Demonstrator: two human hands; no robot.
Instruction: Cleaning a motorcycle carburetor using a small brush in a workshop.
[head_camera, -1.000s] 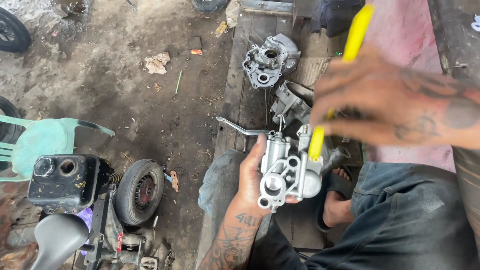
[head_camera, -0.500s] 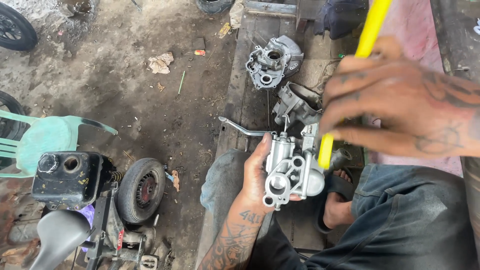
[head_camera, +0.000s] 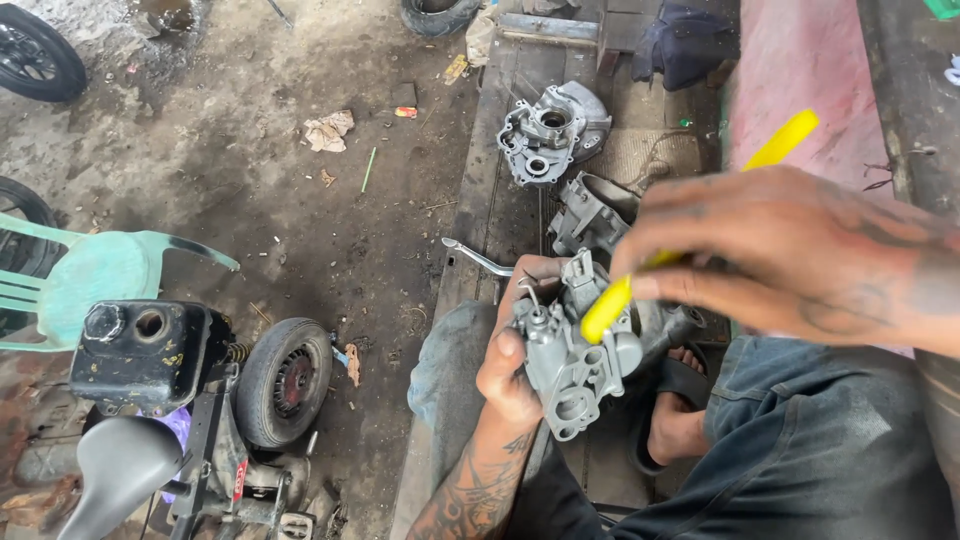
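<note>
My left hand (head_camera: 512, 360) grips a grey metal carburetor body (head_camera: 578, 355), held upright over my lap. My right hand (head_camera: 780, 255) holds a yellow-handled tool (head_camera: 610, 305) whose handle slants from the upper right down onto the carburetor's top. The tool's tip is hidden against the carburetor. Both forearms are tattooed. Behind the carburetor, on the wooden boards, lie two grey engine castings: a round cover (head_camera: 550, 130) and a smaller housing (head_camera: 590, 212).
A bent metal lever (head_camera: 478, 258) lies on the boards. A small scooter with a black tank (head_camera: 140, 352) and wheel (head_camera: 285, 380) stands at the lower left by a green plastic chair (head_camera: 90, 275). Dirt floor with litter lies to the left; a pink surface (head_camera: 810, 70) is to the right.
My right hand and the yellow tool have shifted and tilted, the handle now slanting lower to the right. The carburetor stays in my left hand, tipped slightly.
</note>
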